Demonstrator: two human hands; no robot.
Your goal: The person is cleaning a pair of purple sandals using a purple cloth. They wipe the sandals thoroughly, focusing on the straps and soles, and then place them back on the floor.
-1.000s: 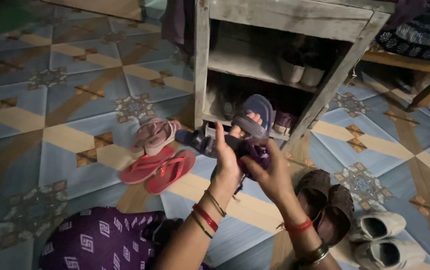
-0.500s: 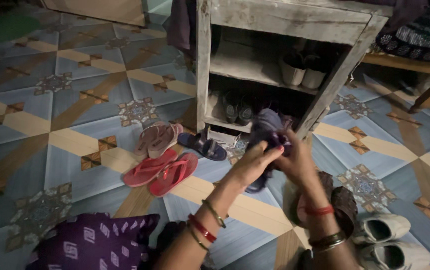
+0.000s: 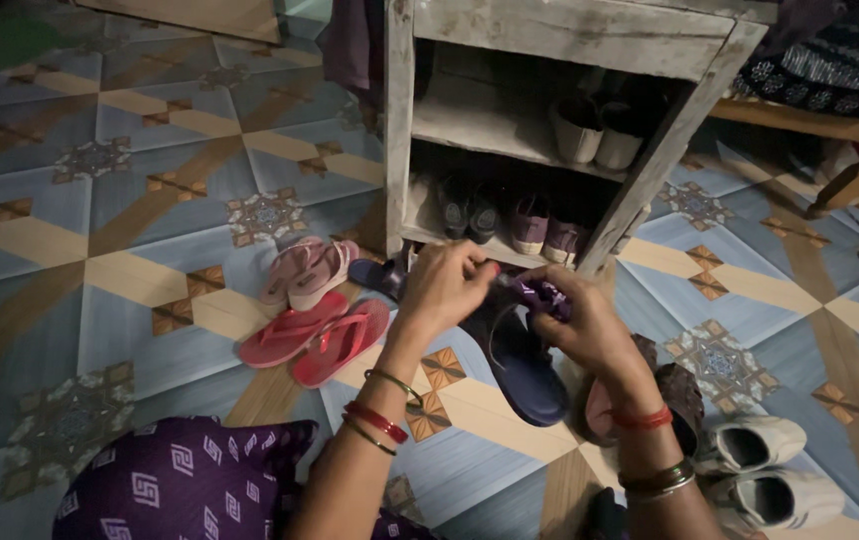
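I see both hands low in front of the rack (image 3: 402, 120). Left hand (image 3: 442, 285) is curled shut with its fingers pinched on the upper edge of the sandal (image 3: 528, 372), a dark blue one hanging toe-down just in front of the rack's bottom shelf. Right hand (image 3: 578, 320) is closed on a purple strap (image 3: 540, 293) at the sandal's top. Light is poor, so I can't tell if that strap is part of the sandal or a separate cloth.

My read on doing this well: keep the left pinch firm on the sole edge so the sandal doesn't swing, and work the strap with the right fingertips only. Keep it raised off the floor, clear of the brown shoes (image 3: 672, 405) just right of it. Red flip-flops (image 3: 318, 338) lie left of the rack's foot, well out of the way. Bottom shelf already holds shoes; the open gap looks to be at its near edge.
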